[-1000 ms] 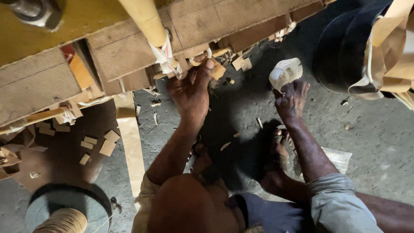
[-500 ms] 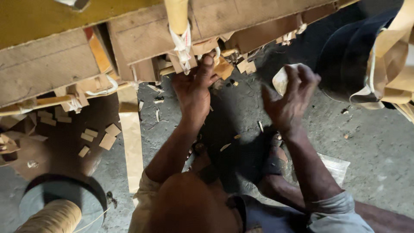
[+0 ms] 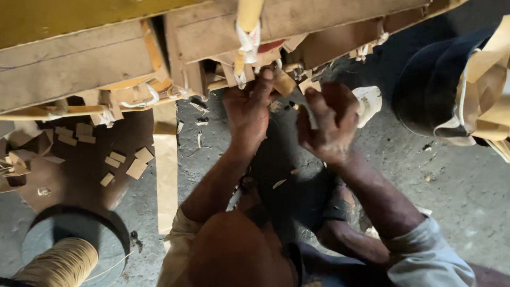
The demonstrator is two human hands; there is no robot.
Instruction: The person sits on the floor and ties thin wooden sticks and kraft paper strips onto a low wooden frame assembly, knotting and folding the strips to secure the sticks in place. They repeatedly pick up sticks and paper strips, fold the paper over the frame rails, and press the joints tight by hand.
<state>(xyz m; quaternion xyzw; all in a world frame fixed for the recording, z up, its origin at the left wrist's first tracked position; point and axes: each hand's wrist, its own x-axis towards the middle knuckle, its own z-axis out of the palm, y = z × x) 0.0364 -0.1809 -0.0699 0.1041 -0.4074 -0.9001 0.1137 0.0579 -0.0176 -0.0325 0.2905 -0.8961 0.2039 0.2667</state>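
boards point(image 3: 79, 69): raw wood, matt, rough-sawn, pale brown, above my hands
stick point(image 3: 247, 21): smooth yellowish wood, bound with white cloth-like strips point(image 3: 245, 45)
left hand point(image 3: 249, 106): my fingers touch those strips and wood scraps, dry and splintery
right hand point(image 3: 329, 125): closed around a whitish piece point(image 3: 369, 101), plastic or paper, I cannot tell which
floor point(image 3: 451, 186): grey concrete, rough, dusty
offcuts point(image 3: 135, 165): flat, matt wood
spool point(image 3: 61, 263): tan twine, fibrous
sleeve point(image 3: 430, 260): grey cloth, soft

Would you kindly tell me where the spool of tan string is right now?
In the head view, the spool of tan string stands at the bottom-left corner on a round grey base, on the person's left, below the scattered cardboard scraps.
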